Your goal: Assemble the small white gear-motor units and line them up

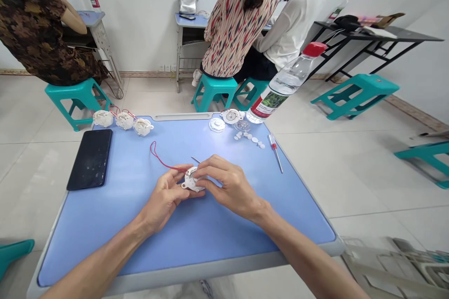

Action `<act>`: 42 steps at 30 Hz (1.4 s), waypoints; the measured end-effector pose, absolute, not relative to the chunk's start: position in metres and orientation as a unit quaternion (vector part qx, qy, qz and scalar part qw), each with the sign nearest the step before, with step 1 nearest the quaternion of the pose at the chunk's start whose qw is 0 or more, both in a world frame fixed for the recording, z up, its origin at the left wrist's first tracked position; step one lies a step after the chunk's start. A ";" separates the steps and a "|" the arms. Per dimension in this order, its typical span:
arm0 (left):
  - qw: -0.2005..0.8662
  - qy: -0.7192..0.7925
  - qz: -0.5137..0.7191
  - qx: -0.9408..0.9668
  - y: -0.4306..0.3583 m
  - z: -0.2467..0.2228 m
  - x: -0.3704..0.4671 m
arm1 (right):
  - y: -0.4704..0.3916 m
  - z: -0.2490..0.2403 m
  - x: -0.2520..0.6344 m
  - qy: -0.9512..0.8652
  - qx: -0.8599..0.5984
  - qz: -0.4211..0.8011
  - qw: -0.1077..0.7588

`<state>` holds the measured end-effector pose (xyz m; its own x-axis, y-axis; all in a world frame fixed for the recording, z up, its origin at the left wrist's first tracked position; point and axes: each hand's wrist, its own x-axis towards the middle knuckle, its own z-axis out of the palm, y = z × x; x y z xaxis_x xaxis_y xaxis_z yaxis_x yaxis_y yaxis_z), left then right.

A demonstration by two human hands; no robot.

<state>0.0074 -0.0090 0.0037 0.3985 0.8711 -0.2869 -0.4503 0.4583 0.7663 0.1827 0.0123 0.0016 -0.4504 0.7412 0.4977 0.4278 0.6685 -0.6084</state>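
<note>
White plastic motor housing (191, 181) with a red wire (159, 159) trailing off toward 10 o'clock sits dead centre on the blue bench (140, 243), held just above the surface between both hands. Left hand (164, 198) cradles it from 8 o'clock, fingers curled under the rim; right hand (228, 184) comes in from 3 o'clock with thumb and forefinger pinched on the top edge. A thin metal pin (195, 159) pokes out behind it. Looks light and rigid to me, small thin plastic, so probably easy to crack if squeezed; I'd grip the round rim, not the little mounting ears or the wire. At 11 o'clock, three more similar units (122, 121) beside a black phone (90, 159). At 1 o'clock, loose white gears (250, 138), a small screwdriver (276, 150) and a water bottle (286, 81). Other people sit on teal stools behind.
</note>
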 end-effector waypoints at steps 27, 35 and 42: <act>0.782 0.349 0.425 0.293 -0.010 0.005 0.008 | 0.008 0.008 0.185 -0.853 -0.343 0.143 0.367; 0.779 0.355 0.427 0.291 -0.010 0.004 0.008 | 0.009 0.016 0.193 -0.841 -0.360 0.122 0.386; 0.781 0.349 0.427 0.292 -0.011 0.003 0.008 | 0.008 0.013 0.190 -0.850 -0.353 0.124 0.371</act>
<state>0.0075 -0.0106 0.0033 0.3909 0.8717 -0.2954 -0.4636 0.4638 0.7550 0.1900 0.0083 0.0134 -0.4757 0.6922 0.5428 0.5076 0.7200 -0.4733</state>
